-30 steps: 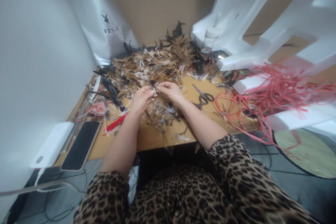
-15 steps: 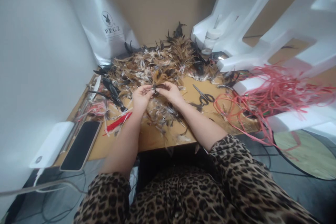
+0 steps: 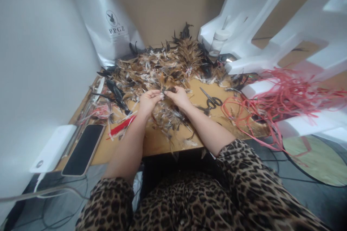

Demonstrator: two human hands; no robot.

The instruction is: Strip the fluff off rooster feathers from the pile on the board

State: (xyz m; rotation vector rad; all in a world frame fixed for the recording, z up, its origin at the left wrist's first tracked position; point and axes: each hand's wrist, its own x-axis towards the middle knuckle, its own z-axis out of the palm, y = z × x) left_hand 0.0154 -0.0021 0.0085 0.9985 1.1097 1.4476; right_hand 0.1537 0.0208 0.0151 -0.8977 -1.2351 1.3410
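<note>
Between my two hands is a small bunch of brown and dark feathers, its tips pointing away from me. My left hand pinches the base of the bunch with thumb and fingers. From the other side, my right hand pinches the same bunch, fingertips almost touching the left ones. Just beyond lies a wide heap of brown, white and black feathers. Looser grey-brown feathers lie on the tabletop beneath my wrists.
Dark-handled scissors lie right of my hands. Pink-red ribbon strands tangle over white foam at the right. A phone and a white power bank sit at the left edge. Behind stand a silver-white bag and a lidded bottle.
Both hands have shifted slightly right and towards me with the bunch. The bunch's orange-brown feathers now look narrower and less fanned out.
</note>
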